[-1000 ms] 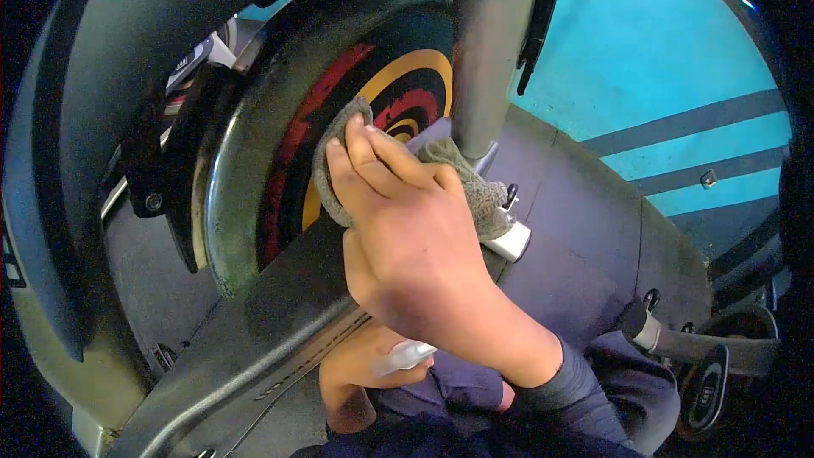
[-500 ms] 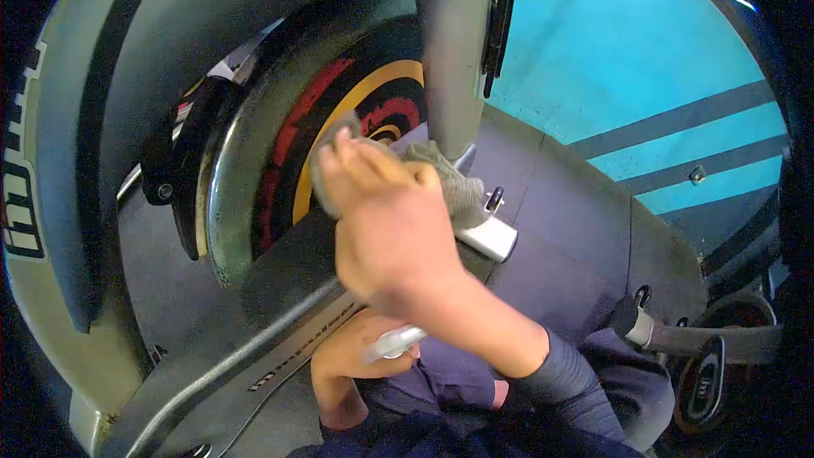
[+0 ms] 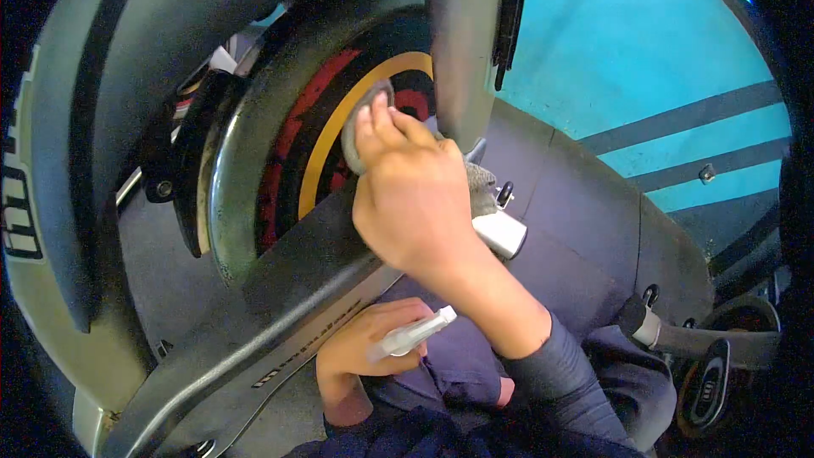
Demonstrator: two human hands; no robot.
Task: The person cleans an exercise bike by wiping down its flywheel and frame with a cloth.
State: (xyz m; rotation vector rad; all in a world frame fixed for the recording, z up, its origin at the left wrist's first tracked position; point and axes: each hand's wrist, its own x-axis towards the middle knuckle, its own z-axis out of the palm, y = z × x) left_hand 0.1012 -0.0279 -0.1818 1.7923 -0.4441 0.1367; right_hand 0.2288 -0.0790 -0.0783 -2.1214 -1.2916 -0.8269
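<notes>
My right hand [image 3: 415, 195] presses a grey cloth [image 3: 354, 140] against the flywheel [image 3: 292, 148] of an exercise bike. The fingers lie over the cloth, and part of it bunches out on the right side of the hand. Red, black and yellow rings decorate the wheel's face. Lower down, my left hand [image 3: 360, 343] is closed around a spray bottle, whose pale trigger head [image 3: 411, 335] points up to the right. The bottle's body is hidden. A dark sloping frame bar [image 3: 280, 297] runs between the left hand and the wheel.
A grey upright post [image 3: 471, 51] stands right of the wheel, above a white foot [image 3: 500, 233]. Curved grey frame [image 3: 51, 203] fills the left side. A pedal [image 3: 705, 386] of other equipment is at lower right. Behind is a turquoise wall [image 3: 610, 25] with dark stripes.
My right hand and the cloth have moved up and slightly right across the wheel. The spray bottle's head has tilted further up in my left hand. The view has shifted slightly.
</notes>
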